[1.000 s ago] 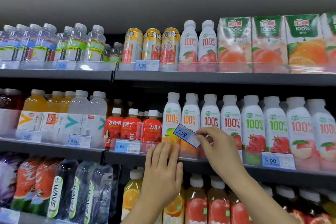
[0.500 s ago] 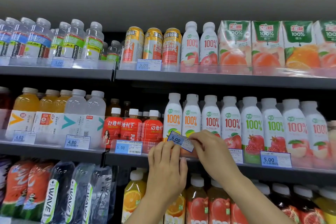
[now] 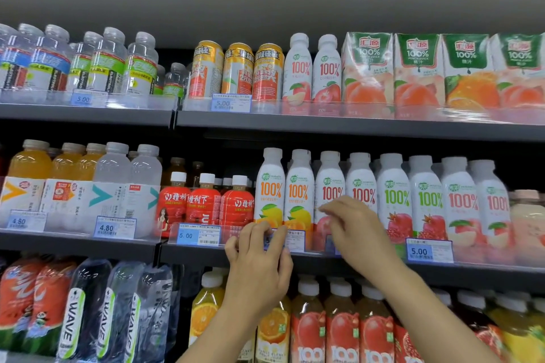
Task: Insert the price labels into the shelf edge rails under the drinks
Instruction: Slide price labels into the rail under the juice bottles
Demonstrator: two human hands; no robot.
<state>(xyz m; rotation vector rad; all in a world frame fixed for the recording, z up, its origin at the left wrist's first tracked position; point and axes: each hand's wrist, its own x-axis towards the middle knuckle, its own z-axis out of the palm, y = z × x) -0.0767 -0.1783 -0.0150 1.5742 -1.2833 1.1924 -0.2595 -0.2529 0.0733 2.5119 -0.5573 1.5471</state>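
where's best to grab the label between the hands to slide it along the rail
Probably its top right corner, pinched from above: the label stands upright in the rail, which holds its bottom edge, and the left hand covers its left end.

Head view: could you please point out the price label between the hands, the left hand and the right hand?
price label (image 3: 295,240), head view, its white right part.
left hand (image 3: 259,267), head view, back of the hand.
right hand (image 3: 358,233), head view, back of the hand.

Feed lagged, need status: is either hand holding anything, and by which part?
Cannot tell: the left hand has fingers on the left end of the price label in the rail, pinching or just pressing. The right hand, blurred, shows nothing held.
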